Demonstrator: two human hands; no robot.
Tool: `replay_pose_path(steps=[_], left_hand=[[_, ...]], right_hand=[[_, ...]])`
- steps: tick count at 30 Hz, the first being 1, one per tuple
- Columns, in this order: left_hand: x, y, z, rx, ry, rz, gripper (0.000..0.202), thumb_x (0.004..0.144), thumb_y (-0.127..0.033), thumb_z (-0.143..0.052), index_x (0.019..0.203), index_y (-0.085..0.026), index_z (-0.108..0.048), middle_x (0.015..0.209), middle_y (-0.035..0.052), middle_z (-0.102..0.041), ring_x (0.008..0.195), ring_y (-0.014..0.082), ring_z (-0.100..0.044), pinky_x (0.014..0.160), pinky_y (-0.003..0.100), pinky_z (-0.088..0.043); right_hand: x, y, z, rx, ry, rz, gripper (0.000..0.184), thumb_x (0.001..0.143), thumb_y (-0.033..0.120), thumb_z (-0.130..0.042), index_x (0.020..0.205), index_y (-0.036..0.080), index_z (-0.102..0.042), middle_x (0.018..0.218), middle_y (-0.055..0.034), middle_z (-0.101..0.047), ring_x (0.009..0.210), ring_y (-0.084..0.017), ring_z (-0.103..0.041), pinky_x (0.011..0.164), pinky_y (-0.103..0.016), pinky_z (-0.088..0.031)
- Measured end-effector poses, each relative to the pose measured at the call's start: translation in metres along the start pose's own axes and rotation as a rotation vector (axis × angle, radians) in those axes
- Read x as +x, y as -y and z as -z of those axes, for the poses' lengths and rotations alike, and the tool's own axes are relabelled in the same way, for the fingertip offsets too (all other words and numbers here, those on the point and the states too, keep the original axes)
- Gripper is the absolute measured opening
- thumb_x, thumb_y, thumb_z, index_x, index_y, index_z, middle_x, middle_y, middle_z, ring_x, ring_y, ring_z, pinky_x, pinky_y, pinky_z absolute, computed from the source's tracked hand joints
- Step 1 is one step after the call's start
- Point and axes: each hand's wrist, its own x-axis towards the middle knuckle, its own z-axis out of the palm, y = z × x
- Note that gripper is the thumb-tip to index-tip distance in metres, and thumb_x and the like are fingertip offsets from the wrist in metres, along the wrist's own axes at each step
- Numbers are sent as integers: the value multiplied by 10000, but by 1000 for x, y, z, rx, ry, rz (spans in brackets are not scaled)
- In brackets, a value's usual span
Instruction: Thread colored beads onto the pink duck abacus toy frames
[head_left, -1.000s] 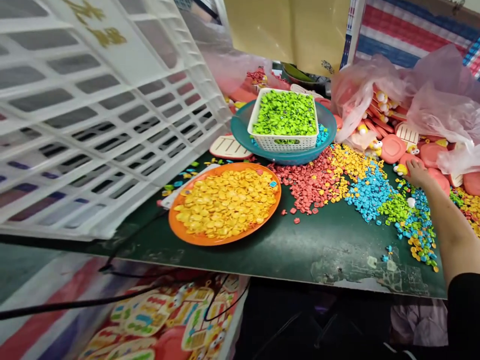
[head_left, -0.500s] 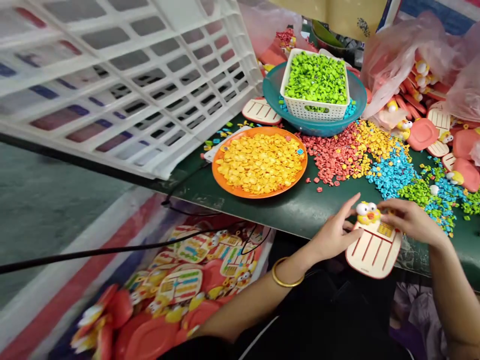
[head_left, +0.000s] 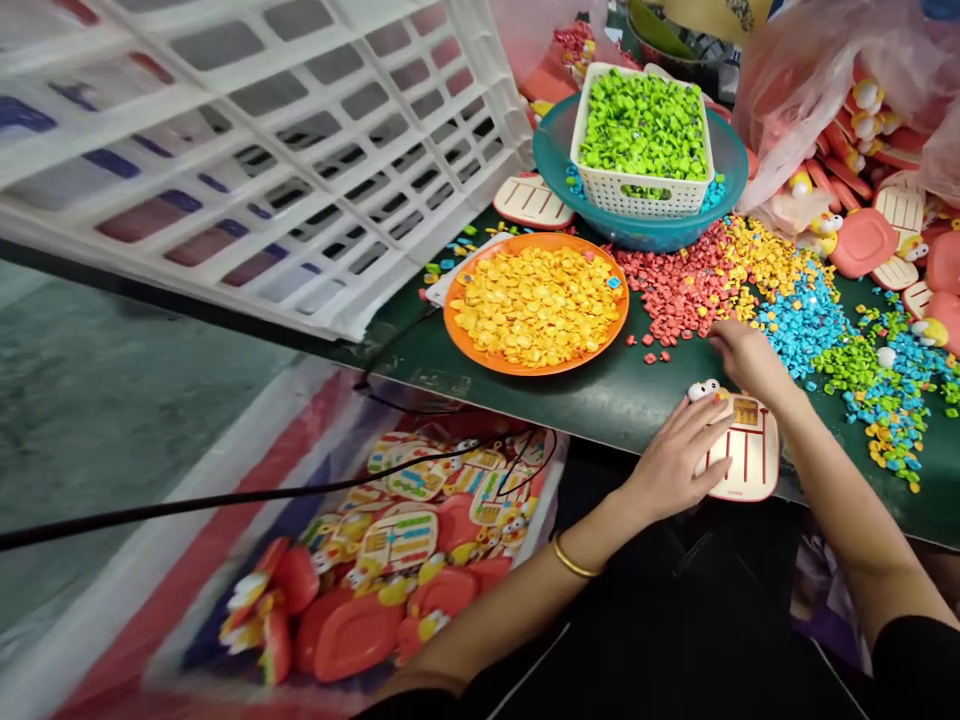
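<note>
My left hand [head_left: 679, 455] rests on a cream toy board [head_left: 746, 458] with a googly-eyed chick head, holding it down at the near edge of the dark green table [head_left: 600, 400]; its fingers lie spread. My right hand [head_left: 742, 352] reaches past the board to the pile of red beads [head_left: 675, 290], fingers curled at the pile's edge. Whether they pinch a bead is hidden. An orange plate [head_left: 536, 300] of yellow pieces sits left of the red pile.
A white basket of green beads [head_left: 643, 130] stands in a teal bowl [head_left: 551, 160]. Blue, yellow and green bead piles [head_left: 817, 320] spread right. A white crate [head_left: 225, 150] leans at left. Finished toys fill a bin [head_left: 405, 560] below. A black cable [head_left: 187, 500] crosses.
The board has been set down flat at the table's edge. My right hand left the board and moved forward to the red beads. My left hand now lies on the board.
</note>
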Motion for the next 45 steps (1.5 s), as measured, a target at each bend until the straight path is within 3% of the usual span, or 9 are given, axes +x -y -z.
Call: replay_pose_path(steps=[4,9,17,21,24,28,30,35,45], left_hand=[[1,5,-2,38,152,54,738,971,-505,-504,1558,-136,-252,1623,176,-275,1531,310,-201,1226,542,-258],[7,10,-4,10,178,1,711,998,-389,-474,1588,-163,-147,1663,153,-143,1551,314,-78,1222,524,-274],[2,8,-14,29,138,50,861,1002,-357,-455,1572,-154,159,1665,195,-69,1546,323,-62,1215,515,-293],[2,8,-16,42,121,49,859,997,-357,-459,1570,-104,129,1652,233,-101,1542,331,-90,1214,523,-300],[4,7,-14,70,147,48,726,989,-358,-467,1571,-88,-127,1624,232,-231,1529,345,-173,1206,544,-318],[3,5,-14,72,57,-29,464,972,-278,-481,1406,-114,-484,1477,189,-505,1451,319,-389,1167,523,-408],[0,7,-18,51,-67,-71,408,960,-259,-508,1343,-123,-548,1391,173,-590,1386,304,-484,1127,515,-465],[-4,8,-23,-18,-225,-75,390,927,-248,-568,1309,-167,-558,1309,139,-636,1286,280,-576,1063,502,-531],[4,4,-19,-55,-85,94,392,810,-454,-709,1032,-196,-515,1173,140,-565,1160,315,-551,980,510,-519]], right_hand=[[-74,-19,17,245,-167,-153,145,938,280,-482,887,214,-600,874,-44,-617,830,-194,-576,770,-322,-465],[-101,-30,-14,159,-367,-325,99,859,258,-539,853,207,-623,854,-49,-550,779,-202,-535,736,-357,-491],[-124,-6,-30,136,-288,-33,229,949,193,-474,919,240,-696,934,-77,-643,894,-207,-624,807,-347,-527],[-80,8,-29,235,-235,63,220,952,217,-496,913,240,-711,924,-64,-680,887,-196,-643,806,-331,-526],[-13,26,-35,144,-285,-5,122,919,273,-596,903,213,-702,900,-73,-682,859,-205,-634,784,-325,-509],[37,49,-42,-104,91,-36,95,870,168,-644,807,185,-712,853,-90,-694,838,-220,-645,778,-319,-482],[21,45,-35,-128,59,-41,164,891,143,-597,798,193,-723,875,-96,-693,844,-219,-652,776,-316,-484],[-79,-5,-15,-104,-399,-79,253,965,240,-493,967,256,-746,944,-79,-690,893,-221,-641,808,-366,-533],[-121,-27,-24,-60,-407,-93,252,966,236,-487,1006,265,-734,955,-87,-669,918,-230,-638,808,-401,-568]])
